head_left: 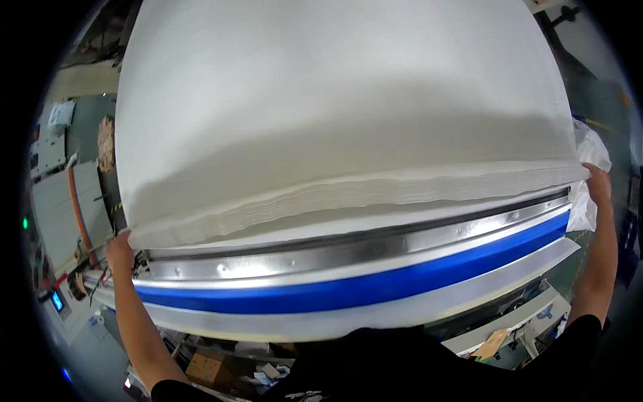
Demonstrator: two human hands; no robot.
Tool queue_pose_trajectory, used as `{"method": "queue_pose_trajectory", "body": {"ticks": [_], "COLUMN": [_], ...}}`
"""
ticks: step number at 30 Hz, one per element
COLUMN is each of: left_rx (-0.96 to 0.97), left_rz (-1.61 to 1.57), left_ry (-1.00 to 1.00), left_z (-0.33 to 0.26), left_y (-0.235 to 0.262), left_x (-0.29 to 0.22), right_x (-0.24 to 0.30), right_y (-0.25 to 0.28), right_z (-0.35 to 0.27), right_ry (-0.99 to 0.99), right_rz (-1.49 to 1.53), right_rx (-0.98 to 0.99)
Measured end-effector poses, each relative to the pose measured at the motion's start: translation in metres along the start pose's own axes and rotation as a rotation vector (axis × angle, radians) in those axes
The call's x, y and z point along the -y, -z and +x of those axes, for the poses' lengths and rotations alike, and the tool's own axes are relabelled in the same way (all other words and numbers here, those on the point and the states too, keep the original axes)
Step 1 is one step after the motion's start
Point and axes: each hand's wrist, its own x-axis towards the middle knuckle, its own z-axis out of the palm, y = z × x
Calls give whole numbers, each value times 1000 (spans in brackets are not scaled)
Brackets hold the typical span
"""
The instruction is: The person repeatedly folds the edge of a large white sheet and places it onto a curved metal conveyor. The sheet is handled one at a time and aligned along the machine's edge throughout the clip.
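Note:
A wide, thick stack of white sheets (348,120) fills the middle and far part of the view. Many thin layers show along its wavy near edge, slightly raised in a bow; whether they are cloth or paper I cannot tell. My left hand (120,253) is closed round the near left corner. At the near right corner, my right hand (598,184) grips the same stack, with its fingers partly hidden by the layers. Both arms are spread wide. Below the edge runs a shiny metal strip (321,258) across the machine's front.
In front of the metal strip lie a blue band (348,295) and a pale ledge (321,321). A clear plastic bag (591,144) hangs at the right. A cardboard box (204,370) sits low on the left, and a small lit screen (57,301) stands at far left.

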Motion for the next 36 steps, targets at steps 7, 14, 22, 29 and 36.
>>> {"method": "queue_pose_trajectory", "body": {"ticks": [7,14,22,29,36], "left_rx": [14,517,761,703,482], "left_rz": [-77,289,390,277,118], "left_ry": [-202,-422,-521,-291,200], "left_z": [-83,-135,-133,-123,-113], "left_y": [-23,-83,-128,-156,-142], "left_x": [68,21,-32,-37,2], "right_x": [-61,-48,-47,-75,-77], "right_y": [11,-62,-111,-155,-158], "right_z": [-69,-127,-161,-156,-155], "right_ry": [119,295,270,279,293], "right_rz": [-35,-185,-365,-461,-360], "right_rx": [142,340,522,580,524]}}
